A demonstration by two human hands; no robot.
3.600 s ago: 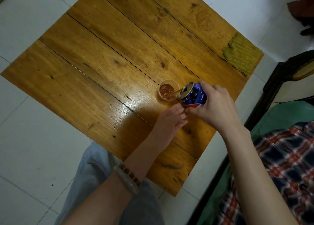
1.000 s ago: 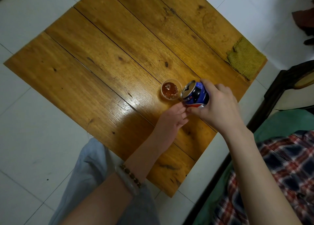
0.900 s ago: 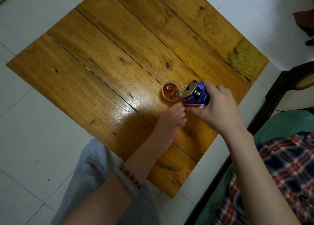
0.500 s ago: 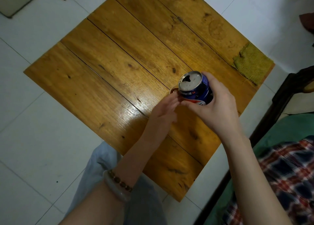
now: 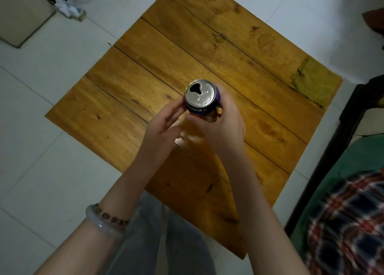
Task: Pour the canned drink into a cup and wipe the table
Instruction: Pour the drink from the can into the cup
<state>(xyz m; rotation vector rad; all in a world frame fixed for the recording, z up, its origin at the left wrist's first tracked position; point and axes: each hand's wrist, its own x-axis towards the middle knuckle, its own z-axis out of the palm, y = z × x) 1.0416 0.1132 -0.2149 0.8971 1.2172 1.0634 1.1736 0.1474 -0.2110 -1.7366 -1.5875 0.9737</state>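
the right hand grips the can round its lower body and holds it upright above the middle of the table, opening up, so no liquid runs out. the left hand is open; its straight fingers touch the can's left side, probably to steady it. the cup cannot be made out; it is judged to sit under the hands. the cloth lies at the right corner, well apart from the can, ready for wiping. wiping is not yet done.
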